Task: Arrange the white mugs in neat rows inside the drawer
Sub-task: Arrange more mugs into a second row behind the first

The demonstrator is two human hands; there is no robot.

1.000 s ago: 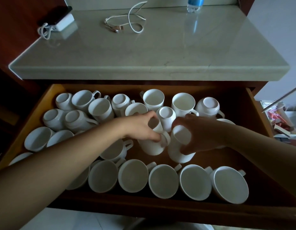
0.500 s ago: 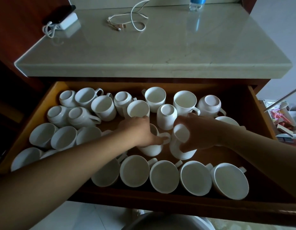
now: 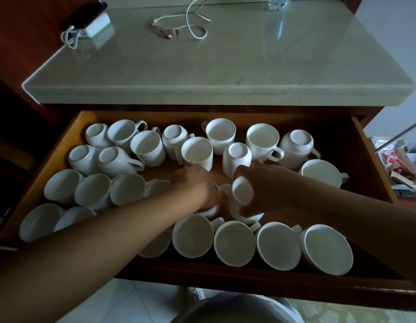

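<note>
Your left hand (image 3: pixel 197 185) is closed over a mug (image 3: pixel 210 209) in the middle of the drawer (image 3: pixel 69 138), and it covers most of it, only the handle and a bit of the base poke out. Right beside it your right hand (image 3: pixel 265 187) grips an upside-down mug (image 3: pixel 243 194). Your left forearm hides part of the front row of mugs.

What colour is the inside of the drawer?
Orange-brown wood, the drawer, seen in the head view.
</note>
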